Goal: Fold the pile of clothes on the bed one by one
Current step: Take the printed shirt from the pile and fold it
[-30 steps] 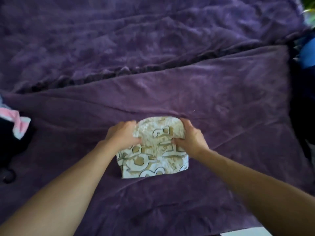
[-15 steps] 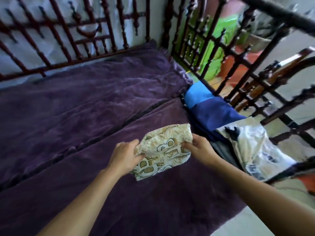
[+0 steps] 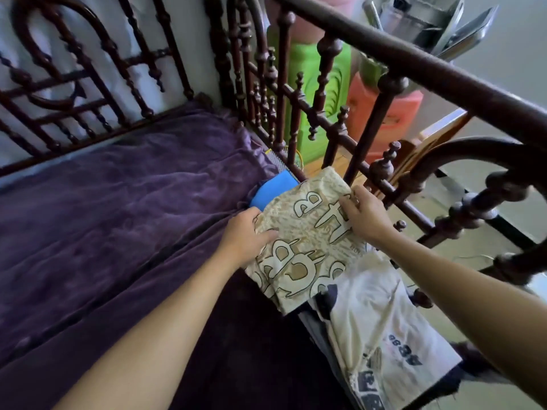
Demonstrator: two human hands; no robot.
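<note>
- Evidently the folded patterned garment (image 3: pixel 305 241) is done as a fold. It is a compact, squarish packet, held at the right side of the bed over the clothes laid along the rail.
- The left hand (image 3: pixel 245 241) grips the packet's near-left edge, thumb lying on top and fingers tucked beneath. This hold probably stops the layers from sliding apart.
- The right hand (image 3: pixel 367 214) takes the opposite, far-right edge, its fingers curled over the cloth. A grip on two sides holds the packet flat, so it does not sag in the middle.
- The packet overlaps the blue garment (image 3: pixel 275 189) at its far end and the white printed garment (image 3: pixel 384 321) at its near end. Whether it already rests on them or hangs just above cannot be told.
- Those two pieces lie close against the bed rail (image 3: pixel 384 60). That likely keeps finished items off the open purple blanket (image 3: pixel 118 217), which serves as the folding surface.
- The step in hand looks like setting this piece down with the finished ones.
- That calls for lowering both edges evenly, then slipping the left fingers out without dragging the bottom layer.
- The footing is uneven, since the packet bridges two garments, so it could tilt or loosen toward the gaps in the rail.
- The unfolded pile is not in view.
</note>
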